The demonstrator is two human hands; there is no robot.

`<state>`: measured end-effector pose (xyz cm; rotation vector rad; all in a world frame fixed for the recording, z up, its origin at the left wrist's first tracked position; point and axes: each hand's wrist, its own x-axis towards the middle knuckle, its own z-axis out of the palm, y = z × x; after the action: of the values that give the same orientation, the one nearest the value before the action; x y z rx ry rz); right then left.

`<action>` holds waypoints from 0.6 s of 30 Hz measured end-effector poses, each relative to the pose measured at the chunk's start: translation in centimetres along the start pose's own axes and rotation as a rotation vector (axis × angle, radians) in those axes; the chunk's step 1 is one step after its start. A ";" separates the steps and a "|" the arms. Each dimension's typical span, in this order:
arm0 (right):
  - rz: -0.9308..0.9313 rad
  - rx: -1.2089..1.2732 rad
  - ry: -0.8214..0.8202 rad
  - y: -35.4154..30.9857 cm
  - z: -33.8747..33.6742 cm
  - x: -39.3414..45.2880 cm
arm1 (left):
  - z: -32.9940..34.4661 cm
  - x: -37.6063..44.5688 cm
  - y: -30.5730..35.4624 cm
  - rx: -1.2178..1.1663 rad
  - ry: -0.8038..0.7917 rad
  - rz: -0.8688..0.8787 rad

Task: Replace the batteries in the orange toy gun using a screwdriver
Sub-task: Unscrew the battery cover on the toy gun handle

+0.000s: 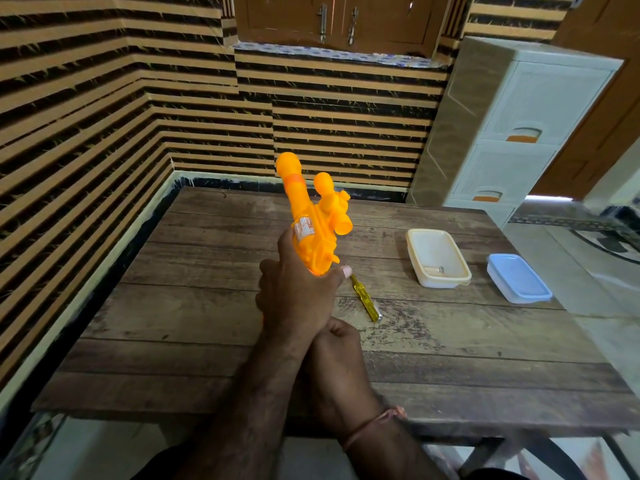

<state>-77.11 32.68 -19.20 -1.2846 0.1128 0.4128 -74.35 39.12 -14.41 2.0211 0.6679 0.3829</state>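
Note:
The orange toy gun [313, 216] is held above the wooden table [194, 306], barrel pointing up and away toward the wall. My left hand [298, 292] is wrapped around its lower body, thumb on the right side. My right hand [334, 342], with a thread band on the wrist, is curled up against the underside of my left wrist; its fingers are hidden, so I cannot tell whether it holds the gun's grip. A screwdriver [365, 301] with a clear yellow handle lies on the table just right of my hands, touched by neither.
An open cream plastic box [446, 282] with a small item inside stands at the right of the table. A box with a blue lid [517, 278] sits by the right edge. A white drawer unit [502, 126] stands behind. Striped walls close the left and back.

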 end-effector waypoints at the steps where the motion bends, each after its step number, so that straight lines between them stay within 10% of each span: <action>1: 0.032 0.022 -0.026 -0.3 -0.1 0.0 | -0.1 0.0 0.0 0.018 0.002 -0.002; 14: 0.136 0.165 -0.108 -1.6 0.2 -0.6 | 0.2 0.9 -1.0 -0.014 0.043 0.058; 18: 0.115 0.204 0.007 -2.7 0.1 -0.3 | -0.6 1.1 -0.1 -0.361 0.012 0.012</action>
<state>-76.42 32.08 -16.64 -1.0813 0.2298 0.4829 -73.75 40.22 -14.21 1.6814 0.5504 0.4859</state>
